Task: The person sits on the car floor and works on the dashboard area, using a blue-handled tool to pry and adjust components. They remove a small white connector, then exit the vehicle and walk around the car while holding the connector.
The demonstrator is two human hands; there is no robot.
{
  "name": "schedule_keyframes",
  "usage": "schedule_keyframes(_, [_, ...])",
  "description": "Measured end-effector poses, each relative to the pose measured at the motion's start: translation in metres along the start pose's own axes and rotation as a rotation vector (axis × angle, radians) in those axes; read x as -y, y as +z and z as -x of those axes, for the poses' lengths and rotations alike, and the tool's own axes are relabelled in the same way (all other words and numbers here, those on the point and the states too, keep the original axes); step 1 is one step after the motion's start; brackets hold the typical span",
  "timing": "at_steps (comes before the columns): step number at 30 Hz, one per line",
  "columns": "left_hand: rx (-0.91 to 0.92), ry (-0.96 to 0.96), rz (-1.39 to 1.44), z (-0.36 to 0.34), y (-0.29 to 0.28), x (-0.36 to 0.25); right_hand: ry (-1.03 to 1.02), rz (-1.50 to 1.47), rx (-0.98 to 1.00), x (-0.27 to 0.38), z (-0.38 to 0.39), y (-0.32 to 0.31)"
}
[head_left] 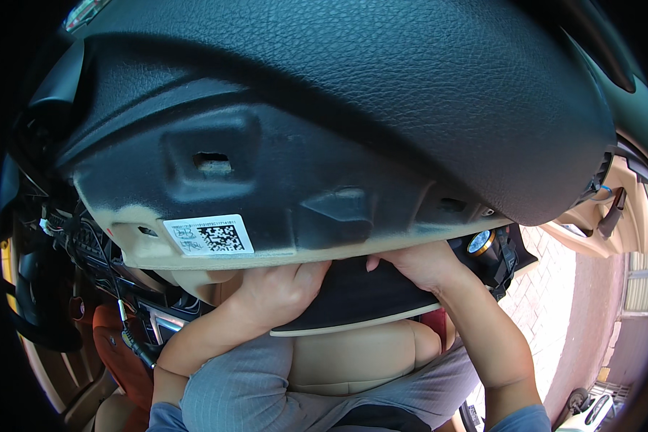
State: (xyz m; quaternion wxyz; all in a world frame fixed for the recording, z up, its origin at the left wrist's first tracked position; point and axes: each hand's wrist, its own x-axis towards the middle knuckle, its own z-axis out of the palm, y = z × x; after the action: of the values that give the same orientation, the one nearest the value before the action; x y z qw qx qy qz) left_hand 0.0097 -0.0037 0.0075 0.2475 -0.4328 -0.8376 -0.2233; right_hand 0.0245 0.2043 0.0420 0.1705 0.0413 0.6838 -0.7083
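Note:
A black, grained dashboard (439, 93) fills the upper view, with a recessed lower face bearing a white label (207, 235) above a cream lip. My left hand (281, 288) is under that lip at centre, its fingers curled and their tips hidden, so what they grip is unclear. My right hand (414, 263) reaches beneath the same lip farther right, thumb showing, other fingers hidden. Below and between both hands is a dark panel (360, 295) with a cream edge. A round gold-ringed air vent (480, 242) lies beside my right hand.
Exposed wiring and a hanging connector (133, 338) are at left, beside an orange seat cover (111, 345). My legs straddle a beige seat (353, 360). At right are an open beige car door (626, 216), pale paving (533, 288) and small wheeled equipment (583, 407).

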Motion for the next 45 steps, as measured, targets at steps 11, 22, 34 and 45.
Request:
schedule_keyframes(11, [-0.048, -0.053, 0.003, -0.004, 0.004, -0.002, -0.030, 0.023, -0.147, -0.015, -0.004, 0.002])
schedule_keyframes(22, [0.015, -0.076, 0.039, -0.007, 0.005, 0.000, -0.013, 0.186, -0.149, -0.008, -0.004, 0.004])
schedule_keyframes(34, [-0.038, -0.082, -0.006, -0.013, 0.007, -0.002, -0.085, 0.046, -0.133, -0.008, -0.005, 0.004])
schedule_keyframes(45, [-0.107, -0.132, 0.097, -0.013, 0.013, -0.003, -0.165, -0.099, -0.194, -0.030, -0.014, -0.003])
